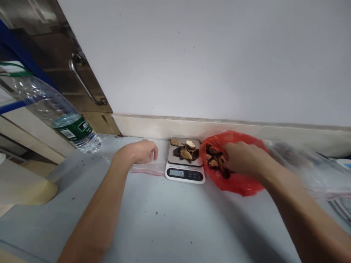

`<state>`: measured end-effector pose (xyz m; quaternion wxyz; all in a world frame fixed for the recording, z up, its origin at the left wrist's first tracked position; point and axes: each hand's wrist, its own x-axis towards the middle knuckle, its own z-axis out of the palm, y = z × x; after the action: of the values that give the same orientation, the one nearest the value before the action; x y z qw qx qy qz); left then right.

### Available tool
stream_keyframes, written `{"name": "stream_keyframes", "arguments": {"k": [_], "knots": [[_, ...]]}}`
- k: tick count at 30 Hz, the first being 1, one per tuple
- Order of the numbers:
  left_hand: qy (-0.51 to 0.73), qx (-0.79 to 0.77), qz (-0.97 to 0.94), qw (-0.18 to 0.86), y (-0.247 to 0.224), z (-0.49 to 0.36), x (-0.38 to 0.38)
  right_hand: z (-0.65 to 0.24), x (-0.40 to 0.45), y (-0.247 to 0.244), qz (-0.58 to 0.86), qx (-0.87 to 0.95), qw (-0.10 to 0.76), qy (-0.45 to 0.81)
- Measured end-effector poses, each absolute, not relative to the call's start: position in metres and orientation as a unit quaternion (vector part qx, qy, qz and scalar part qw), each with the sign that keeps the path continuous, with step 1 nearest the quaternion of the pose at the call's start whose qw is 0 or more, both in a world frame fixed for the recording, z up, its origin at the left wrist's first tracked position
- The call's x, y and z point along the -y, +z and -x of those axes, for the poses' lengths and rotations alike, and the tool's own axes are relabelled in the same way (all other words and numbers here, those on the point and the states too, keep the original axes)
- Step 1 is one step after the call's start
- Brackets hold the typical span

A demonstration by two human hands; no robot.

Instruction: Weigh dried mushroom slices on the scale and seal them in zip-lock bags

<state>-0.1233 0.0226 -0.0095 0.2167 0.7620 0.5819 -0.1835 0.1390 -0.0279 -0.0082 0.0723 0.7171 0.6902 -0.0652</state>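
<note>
My right hand (244, 159) reaches into an open red plastic bag (241, 186) that holds brown, dried-looking pieces (215, 157). Its fingers are bent down among them, and the tips are partly hidden. Left of the bag, touching its edge, sits a small white digital scale (185, 174). Several dried slices (186, 153), some pale and some dark, are heaped on its plate; the display seems to read 115. Over a clear zip bag (149, 168) beside the scale, my left hand (142, 151) is loosely curled, and nothing shows in it.
A clear water bottle with a green label (72, 128) stands at the left, near a metal door handle (86, 82). A pale yellowish container (35, 186) is at the left edge. Another clear plastic bag (309, 166) lies at the right. A white wall (214, 62) rises behind the grey-blue table (164, 223).
</note>
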Motion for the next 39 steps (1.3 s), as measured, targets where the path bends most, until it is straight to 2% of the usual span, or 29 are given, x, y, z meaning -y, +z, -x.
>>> {"name": "stream_keyframes", "arguments": {"k": [3,6,8,12,16,18,21,24,27,28,30,33,35,39], "knots": [[-0.110,-0.575,-0.786,0.199,-0.005,0.134,-0.026,-0.130,0.029,0.005,-0.695,-0.715,0.014,-0.071],[0.022,-0.545,-0.814,0.197,0.001,0.142,-0.025,-0.113,0.025,0.010,-0.593,-0.775,-0.136,-0.173],[0.125,-0.513,-0.824,0.206,0.006,0.142,-0.021,-0.100,0.020,0.006,-0.501,-0.811,-0.201,-0.226],[0.281,-0.463,-0.807,0.235,0.014,0.131,-0.009,-0.080,0.009,-0.006,-0.403,-0.852,-0.238,-0.236],[0.381,-0.435,-0.795,0.182,0.016,0.123,-0.004,-0.072,0.002,-0.013,-0.477,-0.797,-0.270,-0.254],[0.379,-0.407,-0.812,0.179,0.016,0.122,-0.004,-0.072,0.001,-0.014,-0.519,-0.743,-0.329,-0.265],[0.237,-0.395,-0.861,0.214,0.015,0.123,-0.005,-0.072,-0.001,-0.014,-0.498,-0.707,-0.379,-0.329],[0.125,-0.409,-0.871,0.241,0.013,0.125,-0.009,-0.071,-0.003,-0.013,-0.427,-0.716,-0.371,-0.409],[0.130,-0.419,-0.866,0.240,0.011,0.131,-0.015,-0.073,-0.013,-0.008,-0.456,-0.715,-0.344,-0.403],[0.130,-0.432,-0.862,0.233,0.010,0.133,-0.017,-0.073,-0.018,-0.006,-0.503,-0.722,-0.311,-0.360],[0.100,-0.472,-0.848,0.219,0.007,0.140,-0.020,-0.074,-0.029,-0.003,-0.594,-0.746,-0.187,-0.233],[0.005,-0.515,-0.828,0.222,0.003,0.147,-0.023,-0.071,-0.041,0.000,-0.629,-0.768,-0.012,-0.122],[-0.040,-0.526,-0.818,0.229,0.001,0.148,-0.023,-0.066,-0.043,0.001,-0.623,-0.773,0.030,-0.118],[-0.063,-0.530,-0.815,0.227,0.000,0.144,-0.022,-0.059,-0.042,-0.001,-0.614,-0.778,0.058,-0.119]]}}
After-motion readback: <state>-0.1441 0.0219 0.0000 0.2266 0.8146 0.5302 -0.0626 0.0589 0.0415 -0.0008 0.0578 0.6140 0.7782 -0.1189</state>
